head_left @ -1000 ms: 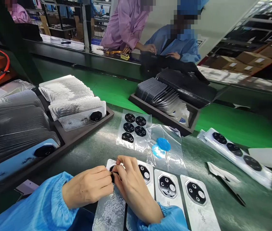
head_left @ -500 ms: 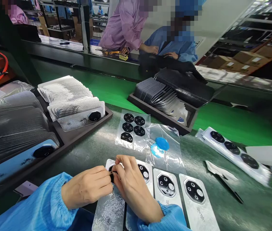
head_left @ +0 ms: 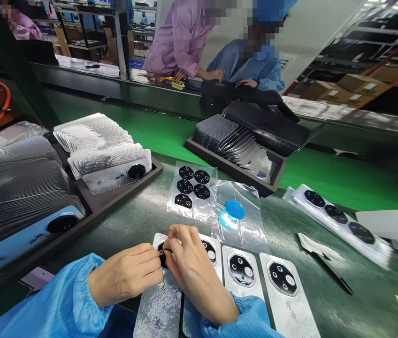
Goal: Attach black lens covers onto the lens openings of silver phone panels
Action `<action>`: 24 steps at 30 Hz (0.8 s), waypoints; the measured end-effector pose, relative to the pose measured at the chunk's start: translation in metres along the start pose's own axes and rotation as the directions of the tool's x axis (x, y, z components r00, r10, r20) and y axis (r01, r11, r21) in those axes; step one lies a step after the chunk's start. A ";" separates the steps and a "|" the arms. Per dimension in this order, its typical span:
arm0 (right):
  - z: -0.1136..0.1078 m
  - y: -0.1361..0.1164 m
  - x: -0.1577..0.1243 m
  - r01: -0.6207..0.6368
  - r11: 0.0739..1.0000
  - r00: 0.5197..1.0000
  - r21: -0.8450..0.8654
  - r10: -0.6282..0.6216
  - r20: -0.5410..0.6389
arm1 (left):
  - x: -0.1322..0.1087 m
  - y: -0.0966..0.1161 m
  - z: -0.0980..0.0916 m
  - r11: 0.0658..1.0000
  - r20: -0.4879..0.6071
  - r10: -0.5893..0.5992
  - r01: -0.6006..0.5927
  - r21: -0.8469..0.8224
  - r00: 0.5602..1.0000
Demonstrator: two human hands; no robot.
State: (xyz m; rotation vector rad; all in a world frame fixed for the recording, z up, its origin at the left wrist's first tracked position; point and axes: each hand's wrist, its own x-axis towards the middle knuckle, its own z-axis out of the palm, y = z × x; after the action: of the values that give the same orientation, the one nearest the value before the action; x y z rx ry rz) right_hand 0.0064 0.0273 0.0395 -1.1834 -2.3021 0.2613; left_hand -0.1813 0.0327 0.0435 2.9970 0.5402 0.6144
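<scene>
Almost nothing has moved over the last second. The two hands keep the same pinch at the same spot, and only the view has drifted a little down and to the left. By the look of it, the fingertip work is slow, fine and unfinished.

The leftmost back cover (head_left: 158, 305) lies flat on the dark bench at the bottom centre of the view. It is silvery, with a mottled sheen. Its black camera ring (head_left: 163, 257) at the top end is mostly hidden by fingers.

The left hand (head_left: 125, 277) is closed, with thumb and forefinger pressed together at the ring. The right hand (head_left: 194, 277) meets it from 3 o'clock, its fingertips also nipped shut there. What sits between the tips is too small to tell.

Three more covers lie edge to edge at 3 o'clock:
- The second cover (head_left: 215, 263) is half under the right hand.
- The third cover (head_left: 241, 277) and fourth cover (head_left: 288, 300) each show a black ring with round lens openings.

At 12 o'clock are a clear sheet of black octagonal stickers (head_left: 192, 188) and, just beside it, a clear bag with two blue discs (head_left: 232, 213).

At 10 o'clock, a dark tray (head_left: 156, 168) holds fanned silver covers. At 1 o'clock, a second tray (head_left: 220, 164) holds stacked dark sheets. At 3 o'clock, well apart, lies a strip of black rings (head_left: 336, 218). Across the green belt (head_left: 171, 131), co-workers in pink and blue coats have their hands on their own bench.
</scene>
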 end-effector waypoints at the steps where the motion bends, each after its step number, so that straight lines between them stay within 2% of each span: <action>1: 0.000 0.000 0.000 -0.002 1.000 1.000 0.000 0.002 -0.009 | 0.000 0.000 0.000 1.000 -0.002 0.005 -0.005 0.003 1.000; 12: -0.005 0.001 0.002 -0.020 1.000 0.999 0.012 0.020 0.041 | 0.001 0.000 0.000 1.000 -0.013 0.016 -0.016 0.021 1.000; 24: 0.001 0.002 0.001 -0.028 0.999 0.998 0.040 0.026 0.052 | 0.000 0.002 0.000 0.999 -0.019 0.024 -0.023 0.025 1.000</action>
State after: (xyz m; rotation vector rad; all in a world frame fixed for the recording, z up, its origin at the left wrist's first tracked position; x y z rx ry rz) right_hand 0.0069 0.0298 0.0388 -1.2009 -2.3149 0.3511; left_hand -0.1805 0.0313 0.0439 3.0275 0.5181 0.6443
